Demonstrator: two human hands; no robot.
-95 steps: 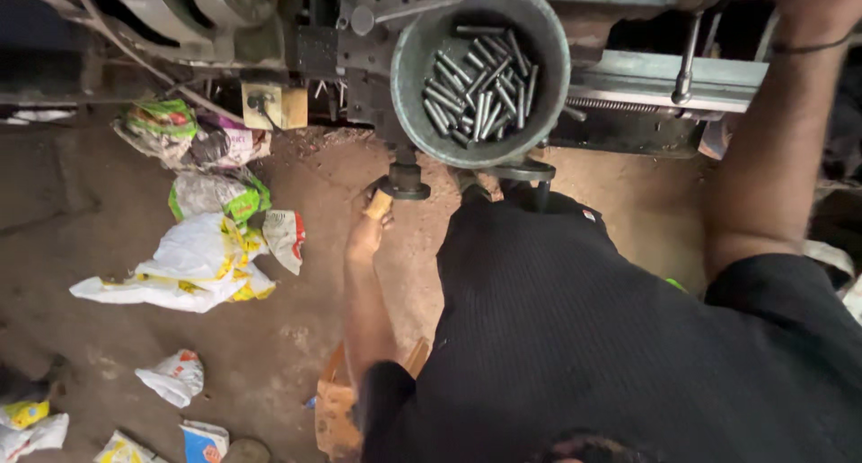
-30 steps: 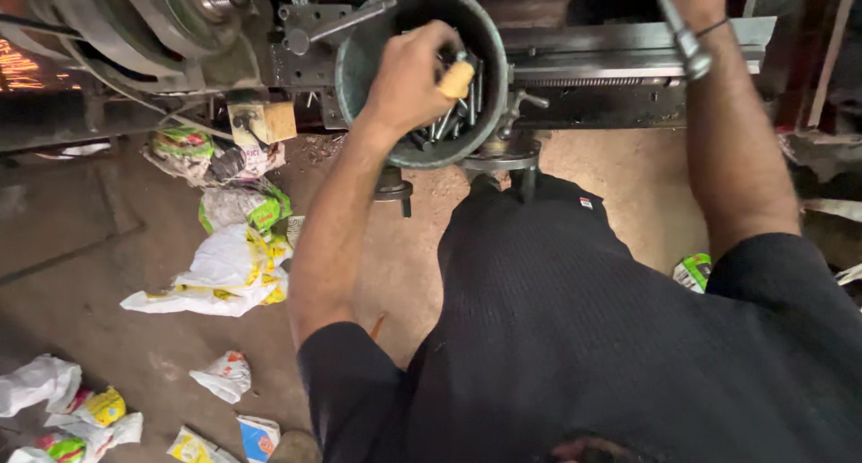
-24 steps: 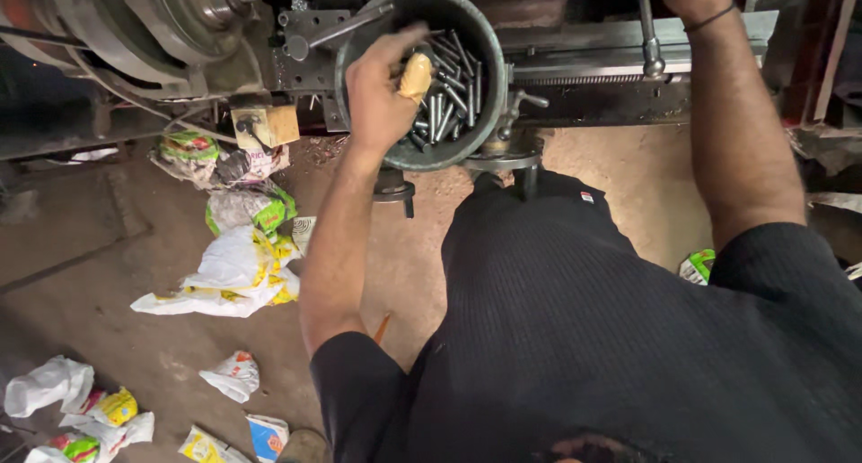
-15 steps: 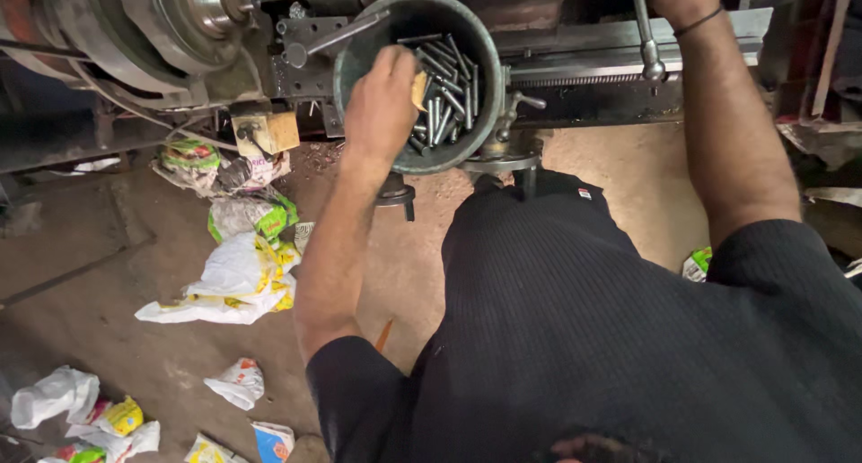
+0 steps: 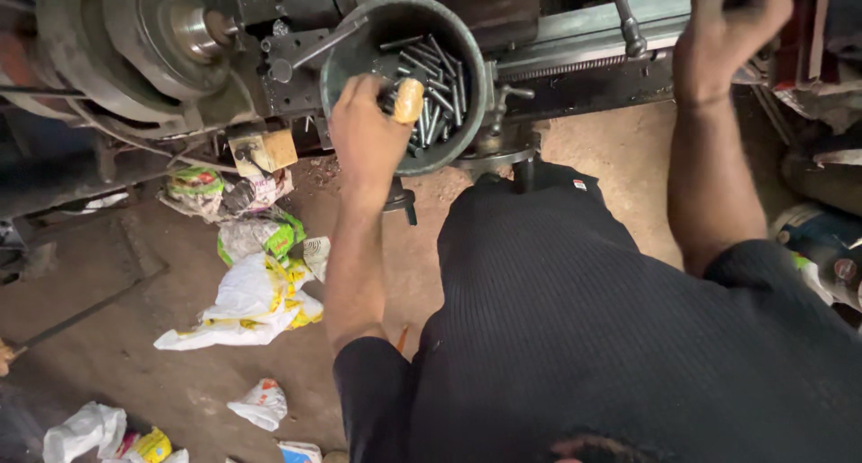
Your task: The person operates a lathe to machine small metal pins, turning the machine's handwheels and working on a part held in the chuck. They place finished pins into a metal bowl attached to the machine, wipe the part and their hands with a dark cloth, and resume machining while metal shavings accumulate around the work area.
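one round dark metal tub [image 5: 476, 86] on the lathe: many grey steel rods [image 5: 437, 77], too many to count. left hand [image 5: 364, 140] over the tub's rim, fingers closed around one dark rod with a yellowish-tipped finger. right hand [image 5: 727, 23] raised on the machine; grip unclear.

A big grey lathe [image 5: 162, 59] fills the top edge of the view, with a small wooden block [image 5: 263, 150] at its lower edge. Crumpled plastic bags [image 5: 251, 297] and wrappers [image 5: 215, 189] lie on the brown dirt floor [image 5: 108, 355] toward the lower left corner.
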